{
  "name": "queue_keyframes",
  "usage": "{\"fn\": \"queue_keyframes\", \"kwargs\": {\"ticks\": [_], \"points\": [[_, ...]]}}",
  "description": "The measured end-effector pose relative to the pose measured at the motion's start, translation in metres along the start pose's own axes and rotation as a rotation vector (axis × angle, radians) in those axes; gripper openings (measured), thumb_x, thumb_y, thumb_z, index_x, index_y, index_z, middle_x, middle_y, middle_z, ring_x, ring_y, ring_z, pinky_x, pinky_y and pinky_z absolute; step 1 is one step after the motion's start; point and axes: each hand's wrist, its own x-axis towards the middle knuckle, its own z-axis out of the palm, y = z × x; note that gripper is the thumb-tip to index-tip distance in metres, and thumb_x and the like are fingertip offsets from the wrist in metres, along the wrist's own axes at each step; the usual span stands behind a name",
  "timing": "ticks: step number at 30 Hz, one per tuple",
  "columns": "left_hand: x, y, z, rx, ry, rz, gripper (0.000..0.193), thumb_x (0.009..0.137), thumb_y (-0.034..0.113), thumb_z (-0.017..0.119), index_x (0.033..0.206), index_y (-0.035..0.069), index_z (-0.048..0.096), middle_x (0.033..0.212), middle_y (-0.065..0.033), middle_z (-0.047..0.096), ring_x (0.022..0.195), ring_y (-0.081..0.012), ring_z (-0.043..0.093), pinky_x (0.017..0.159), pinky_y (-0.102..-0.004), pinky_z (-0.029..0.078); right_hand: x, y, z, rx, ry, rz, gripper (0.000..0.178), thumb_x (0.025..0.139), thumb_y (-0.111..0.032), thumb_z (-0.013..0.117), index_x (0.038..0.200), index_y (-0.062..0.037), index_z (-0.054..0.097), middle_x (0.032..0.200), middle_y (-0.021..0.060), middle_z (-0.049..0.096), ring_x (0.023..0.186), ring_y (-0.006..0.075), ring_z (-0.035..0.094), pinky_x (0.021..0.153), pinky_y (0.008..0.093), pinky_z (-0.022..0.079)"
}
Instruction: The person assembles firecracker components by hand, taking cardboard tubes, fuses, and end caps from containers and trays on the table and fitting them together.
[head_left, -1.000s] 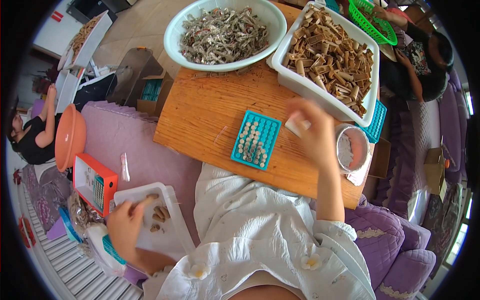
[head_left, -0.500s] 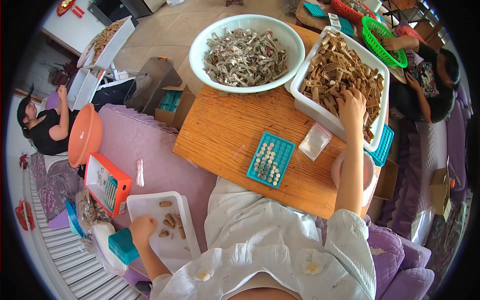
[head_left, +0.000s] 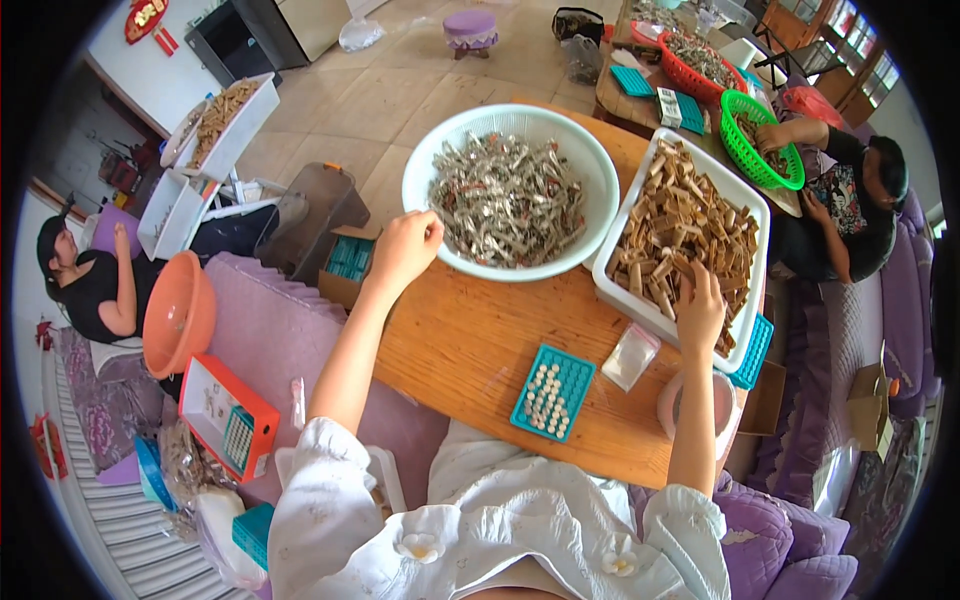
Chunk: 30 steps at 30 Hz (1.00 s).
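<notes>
My left hand (head_left: pixel 408 245) is closed at the near left rim of a pale blue-green basin (head_left: pixel 412 190); whatever its fingers pinch is hidden. A heap of shiny metallic strips (head_left: pixel 512 200) fills that basin. To the right, my right hand (head_left: pixel 703 308) reaches into a white tub (head_left: pixel 628 308) and rests on brown rolled pieces (head_left: pixel 690 215), fingers curled down among them. I cannot make out what it grips. Between my forearms, a teal compartment tray (head_left: pixel 581 378) on the wooden table holds several small pale round pieces (head_left: pixel 546 402).
A clear plastic bag (head_left: pixel 631 358) and a pinkish bowl (head_left: pixel 722 405) are near my right forearm. An orange box (head_left: pixel 215 410) and an orange basin (head_left: pixel 178 315) stand at left. Co-workers sit at far left and far right, one reaching into a green basket (head_left: pixel 730 145).
My left hand has risen from the white tray beside my lap to the pale basin's rim. My right hand stays among the brown pieces. The whole view has shifted, showing more floor.
</notes>
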Motion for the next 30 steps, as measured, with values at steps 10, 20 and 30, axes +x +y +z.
{"fn": "queue_keyframes", "kwargs": {"ticks": [10,20,30], "points": [[0.076,-0.018,0.044,0.016,-0.14,-0.167,0.035,0.07,0.004,0.05,0.103,0.014,0.051,0.097,-0.005,0.06,0.084,-0.0276,0.058,0.069,-0.0383,0.047,-0.004,0.004,-0.003,-0.118,0.046,0.072,0.021,0.079,-0.008,0.054,0.099,-0.0051,0.052,0.086,0.0104,0.057,0.069,0.0285,0.056,0.058,0.0345,0.046],[0.051,-0.023,0.044,0.079,-0.063,-0.132,0.021,0.073,0.008,0.059,0.094,0.012,0.058,0.092,-0.0049,0.057,0.073,-0.0238,0.059,0.061,-0.0348,0.046,0.001,0.0,0.0,-0.094,0.027,0.154,0.02,0.08,-0.009,0.052,0.099,-0.0022,0.054,0.083,0.0134,0.058,0.072,0.0285,0.057,0.062,0.0352,0.046],[0.048,-0.003,0.043,0.078,-0.087,-0.087,0.025,0.074,0.011,0.057,0.099,0.011,0.055,0.085,-0.0076,0.054,0.072,-0.0272,0.057,0.06,-0.038,0.047,0.0,0.001,0.0,-0.081,-0.003,0.172,0.016,0.081,-0.011,0.051,0.095,-0.0033,0.055,0.082,0.0139,0.058,0.07,0.0304,0.056,0.061,0.0369,0.046]]}}
